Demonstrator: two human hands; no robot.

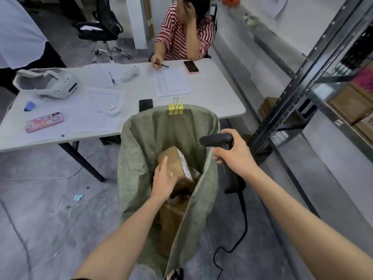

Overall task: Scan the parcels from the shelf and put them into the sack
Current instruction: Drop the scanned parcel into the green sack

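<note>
Left hand point(163, 181) grips a taped parcel point(177, 164) inside the sack's point(139, 142) open mouth, above other boxes. Right hand point(235, 151) clasps the scanner point(217, 139) beside the rim. Lower the parcel flat onto the pile before letting go; keep the cord clear.

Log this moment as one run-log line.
stage: bagging | left hand holds parcel in sack mouth | right hand grips scanner | other parcels below in sack
</note>
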